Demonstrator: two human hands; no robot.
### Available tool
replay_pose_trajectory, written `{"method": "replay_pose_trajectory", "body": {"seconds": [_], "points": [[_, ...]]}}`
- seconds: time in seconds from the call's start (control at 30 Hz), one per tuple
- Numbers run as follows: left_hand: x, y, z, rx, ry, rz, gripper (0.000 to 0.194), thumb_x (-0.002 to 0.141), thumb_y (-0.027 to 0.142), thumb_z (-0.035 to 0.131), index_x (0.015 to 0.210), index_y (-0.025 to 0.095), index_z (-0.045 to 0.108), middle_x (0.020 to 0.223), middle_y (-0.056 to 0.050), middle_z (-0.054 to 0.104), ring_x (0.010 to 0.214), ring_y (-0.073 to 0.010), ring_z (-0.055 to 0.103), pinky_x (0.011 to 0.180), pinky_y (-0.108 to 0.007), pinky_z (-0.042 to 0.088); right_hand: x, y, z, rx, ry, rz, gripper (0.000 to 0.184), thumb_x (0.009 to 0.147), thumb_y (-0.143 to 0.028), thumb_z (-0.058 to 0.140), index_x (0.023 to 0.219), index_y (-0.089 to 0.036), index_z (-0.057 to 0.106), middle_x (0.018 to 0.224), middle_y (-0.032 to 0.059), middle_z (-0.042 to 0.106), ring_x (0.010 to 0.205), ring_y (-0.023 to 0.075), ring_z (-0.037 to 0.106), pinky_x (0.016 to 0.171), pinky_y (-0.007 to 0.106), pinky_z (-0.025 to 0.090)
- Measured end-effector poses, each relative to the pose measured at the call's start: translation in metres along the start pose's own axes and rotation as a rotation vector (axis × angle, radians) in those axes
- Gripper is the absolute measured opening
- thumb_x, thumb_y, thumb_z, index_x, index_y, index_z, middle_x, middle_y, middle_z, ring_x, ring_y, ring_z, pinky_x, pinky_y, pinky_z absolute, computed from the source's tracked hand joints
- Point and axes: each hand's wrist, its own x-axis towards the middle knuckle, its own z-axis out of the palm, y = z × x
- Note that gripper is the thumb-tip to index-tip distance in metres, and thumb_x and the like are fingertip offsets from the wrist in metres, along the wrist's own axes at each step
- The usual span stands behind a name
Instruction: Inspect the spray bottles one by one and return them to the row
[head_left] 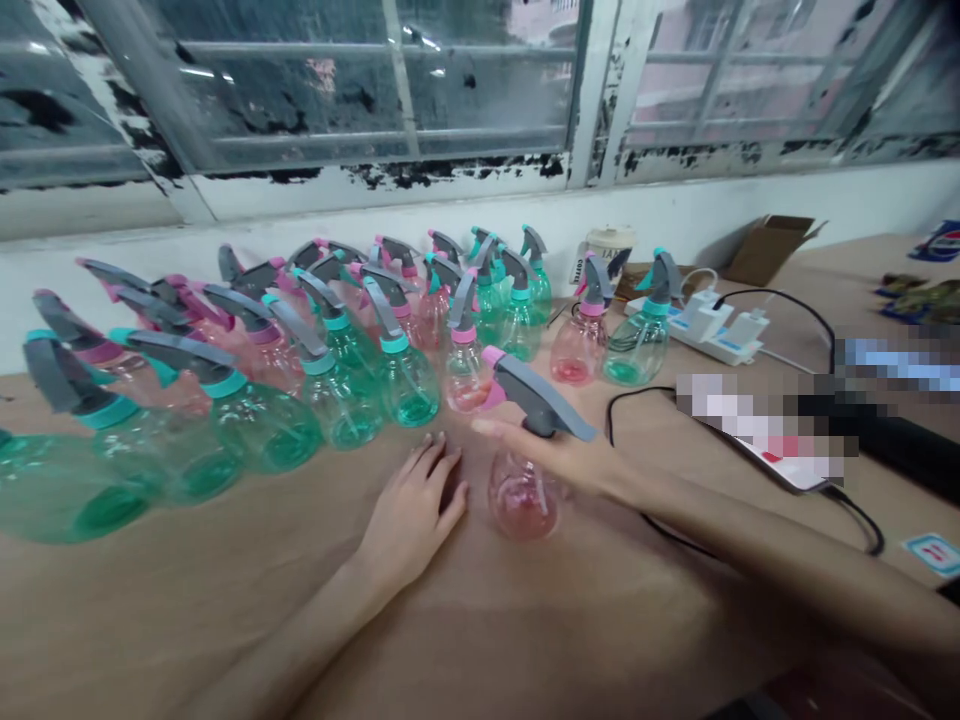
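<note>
My right hand (559, 450) is wrapped around the neck of a pink spray bottle (525, 505), just under its grey and pink trigger head. That bottle looks upright, at or just above the table. My left hand (420, 500) lies flat on the table to its left, fingers stretched toward the rows of bottles and holding nothing. Right behind the held bottle stands another pink spray bottle (465, 375). Nearest my left fingertips is a green spray bottle (411, 385) with a turquoise collar.
Several green and pink spray bottles (270, 430) fill the left and back of the table (360, 640). Toward the right are a paper cup (611, 255), a power strip (716, 330) with chargers, a cable, a phone (757, 440) and a cardboard box (772, 250). A window wall stands behind.
</note>
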Motion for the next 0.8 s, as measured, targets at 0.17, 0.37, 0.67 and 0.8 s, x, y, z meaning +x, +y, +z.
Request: {"method": "replay_pose_trajectory", "body": {"seconds": [0.17,0.37,0.67,0.8], "points": [[0.001,0.000,0.000,-0.006,-0.004,-0.003,0.038,0.098,0.033,0.041,0.127,0.014,0.057,0.137,-0.016,0.057,0.130,-0.0308,0.051,0.105,-0.050,0.045,0.002,0.006,-0.009,0.006,0.004,0.019,0.040,0.079,-0.052,0.069,0.106,-0.022,0.064,0.055,-0.0083,0.047,0.049,0.0100,0.045,0.051,0.025,0.040],[0.002,0.003,-0.003,0.015,-0.036,-0.017,0.041,0.098,0.034,0.040,0.125,0.010,0.060,0.139,-0.018,0.055,0.131,-0.0325,0.049,0.106,-0.052,0.043,0.002,0.024,-0.029,-0.030,0.028,0.040,0.056,0.072,-0.054,0.075,0.117,-0.023,0.062,0.076,-0.0006,0.063,0.066,0.0161,0.057,0.065,0.032,0.051],[0.002,0.004,-0.002,0.023,-0.017,-0.026,0.037,0.097,0.031,0.044,0.125,0.012,0.060,0.137,-0.016,0.057,0.132,-0.0296,0.048,0.109,-0.047,0.041,-0.028,0.013,-0.058,-0.124,-0.072,0.081,0.088,0.065,-0.055,0.080,0.138,-0.023,0.042,0.135,0.0124,0.054,0.118,0.0300,0.056,0.098,0.047,0.048],[0.002,0.005,-0.002,0.030,-0.032,-0.025,0.039,0.098,0.030,0.042,0.125,0.009,0.060,0.138,-0.017,0.057,0.132,-0.0304,0.048,0.109,-0.047,0.040,-0.043,0.004,-0.052,-0.265,-0.095,0.230,0.063,0.073,-0.057,0.073,0.121,-0.023,0.054,0.112,0.0097,0.065,0.097,0.0287,0.065,0.085,0.046,0.054]]}}
